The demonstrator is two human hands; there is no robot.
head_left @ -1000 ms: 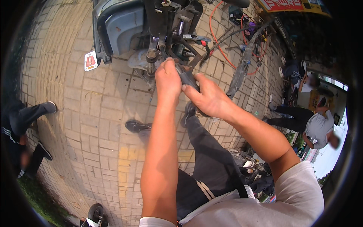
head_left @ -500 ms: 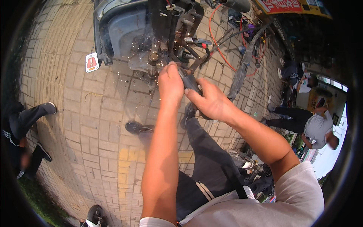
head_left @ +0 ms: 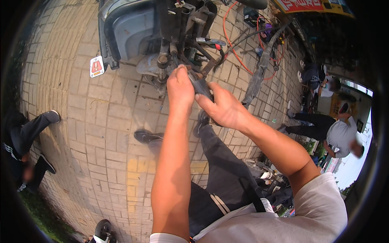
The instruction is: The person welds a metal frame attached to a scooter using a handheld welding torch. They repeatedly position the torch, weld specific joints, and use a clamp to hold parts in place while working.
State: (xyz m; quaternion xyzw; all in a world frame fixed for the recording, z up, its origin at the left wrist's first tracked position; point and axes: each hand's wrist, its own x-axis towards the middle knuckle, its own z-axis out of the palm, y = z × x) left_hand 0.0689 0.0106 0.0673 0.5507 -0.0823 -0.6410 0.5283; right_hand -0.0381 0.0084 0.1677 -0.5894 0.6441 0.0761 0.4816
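Dark tool (head_left: 199,86) between both hands (head_left: 223,106)

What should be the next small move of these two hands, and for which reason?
Perhaps draw the dark tool back slightly to check the metal parts: the left hand and right hand hold it close to them, the left hand partly blocks the view, and the sparks seen half a second ago no longer show.
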